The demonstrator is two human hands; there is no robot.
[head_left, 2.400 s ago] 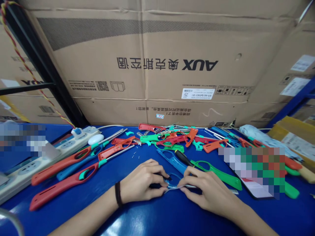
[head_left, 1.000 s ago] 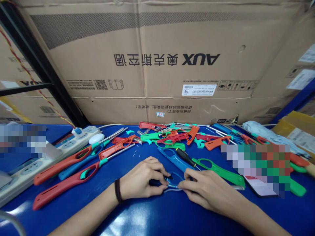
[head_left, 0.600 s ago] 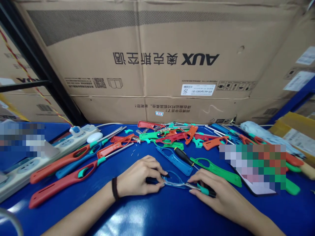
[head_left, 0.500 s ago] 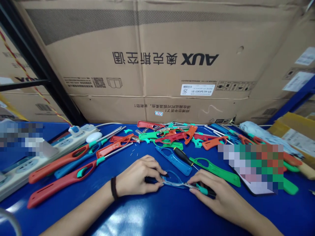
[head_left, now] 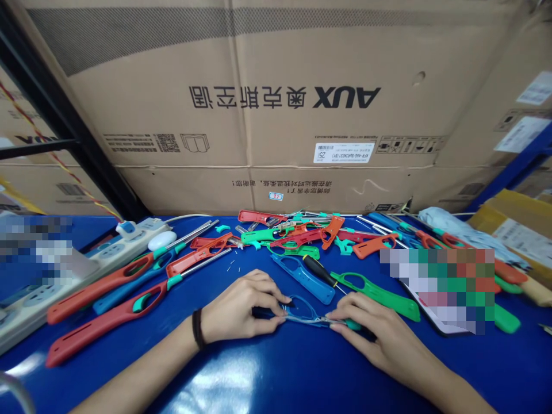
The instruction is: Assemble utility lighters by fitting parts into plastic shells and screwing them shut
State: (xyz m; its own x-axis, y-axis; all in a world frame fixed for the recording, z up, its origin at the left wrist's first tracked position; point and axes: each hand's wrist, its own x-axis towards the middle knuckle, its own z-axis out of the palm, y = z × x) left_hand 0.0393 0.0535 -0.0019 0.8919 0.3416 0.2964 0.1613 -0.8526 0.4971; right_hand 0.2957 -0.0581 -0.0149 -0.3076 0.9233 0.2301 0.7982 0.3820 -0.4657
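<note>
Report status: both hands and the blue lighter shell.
Left hand pinches blue lighter shell at one end, right hand the other. Shell low on blue table. Black-handled screwdriver lies just behind.

The grip of the left hand point(head_left: 239, 310) covers one end of the thin blue frame point(head_left: 310, 318); fingers of the right hand point(head_left: 379, 339) hide the other, so that grip cannot be judged. Just right of it a pixelated patch point(head_left: 437, 287) blots out part of the worktop point(head_left: 276, 374).
</note>
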